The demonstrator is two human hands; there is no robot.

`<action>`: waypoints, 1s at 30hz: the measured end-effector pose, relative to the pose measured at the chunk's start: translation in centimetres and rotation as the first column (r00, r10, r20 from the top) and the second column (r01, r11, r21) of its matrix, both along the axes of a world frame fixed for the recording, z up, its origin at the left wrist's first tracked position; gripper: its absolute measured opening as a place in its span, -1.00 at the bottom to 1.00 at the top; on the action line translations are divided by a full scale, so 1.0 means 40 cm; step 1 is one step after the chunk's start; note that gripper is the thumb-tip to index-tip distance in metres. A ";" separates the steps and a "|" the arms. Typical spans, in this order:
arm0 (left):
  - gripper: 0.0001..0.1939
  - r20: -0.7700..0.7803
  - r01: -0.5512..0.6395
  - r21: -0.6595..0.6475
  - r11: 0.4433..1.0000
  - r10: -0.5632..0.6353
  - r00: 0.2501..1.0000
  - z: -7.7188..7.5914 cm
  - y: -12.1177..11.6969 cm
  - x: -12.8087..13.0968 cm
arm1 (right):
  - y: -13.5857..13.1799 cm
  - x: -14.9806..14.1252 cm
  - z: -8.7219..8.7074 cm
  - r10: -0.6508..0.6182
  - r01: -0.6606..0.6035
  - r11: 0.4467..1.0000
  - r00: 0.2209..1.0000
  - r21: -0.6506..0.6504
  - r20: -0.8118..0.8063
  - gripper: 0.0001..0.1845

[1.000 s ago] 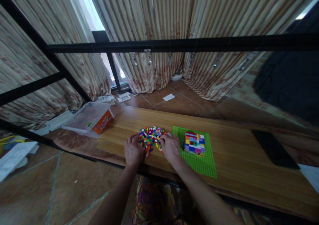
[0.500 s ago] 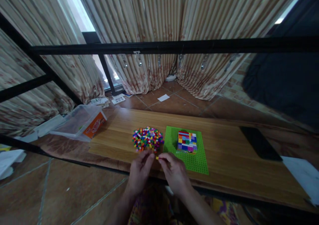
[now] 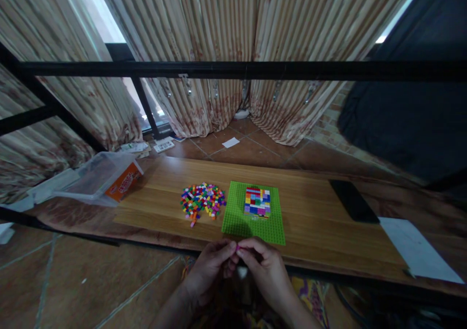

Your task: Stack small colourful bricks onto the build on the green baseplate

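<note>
My left hand [image 3: 212,268] and my right hand [image 3: 267,269] meet at the table's front edge, both closed in a pinch. Between their fingertips shows a small magenta toy brick [image 3: 238,247]; whether another brick is joined to it is hidden by the fingers. Just beyond them lies a green studded baseplate [image 3: 275,229]. On it stands a square block of many-coloured toy bricks [image 3: 257,201], layered and tight together. To the left of the plate spreads a heap of loose small bricks [image 3: 203,200] in mixed colours, a few straggling toward me.
A clear plastic box [image 3: 91,176] with an orange label lies at the table's left end. On the right are a black phone-like slab [image 3: 353,200] and a white sheet of paper [image 3: 419,251]. A black metal bar [image 3: 233,70] crosses beyond the wooden table [image 3: 310,207], before striped curtains.
My hands have drawn back from beside the heap to the table's front edge and come together. A yellow brick showed at my right fingertips before; now magenta shows. The camera view has shifted right.
</note>
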State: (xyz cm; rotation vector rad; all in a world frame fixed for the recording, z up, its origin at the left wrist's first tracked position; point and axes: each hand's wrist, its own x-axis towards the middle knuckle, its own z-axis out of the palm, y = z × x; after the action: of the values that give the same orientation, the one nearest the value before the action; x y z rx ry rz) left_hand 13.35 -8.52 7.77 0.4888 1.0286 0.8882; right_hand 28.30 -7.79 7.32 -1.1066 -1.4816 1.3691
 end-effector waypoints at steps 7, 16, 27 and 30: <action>-0.62 0.010 0.096 -0.063 0.993 -0.095 0.995 0.002 -0.019 0.013 | -0.028 0.040 0.000 0.005 -0.009 0.998 0.998 0.061 0.063 -0.80; -0.65 -0.084 0.025 -0.054 0.998 -0.029 0.996 -0.019 -0.003 0.002 | 0.089 0.095 0.003 -0.254 0.218 0.950 0.955 0.222 0.151 -0.76; -0.63 -0.058 -0.097 -0.106 0.990 0.091 0.994 -0.059 -0.015 -0.041 | 0.295 0.071 -0.027 -0.413 -0.056 0.800 0.670 0.597 0.617 -0.74; -0.65 -0.057 -0.108 -0.113 0.988 0.102 0.993 -0.058 -0.017 -0.046 | 0.307 0.068 -0.034 -0.447 -0.043 0.796 0.630 0.604 0.635 -0.77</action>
State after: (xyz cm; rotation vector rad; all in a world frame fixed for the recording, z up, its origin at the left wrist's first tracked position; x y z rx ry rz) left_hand 11.50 -9.21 5.47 0.3628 1.1542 0.9074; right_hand 31.04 4.47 5.96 -1.4538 -2.0686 0.1566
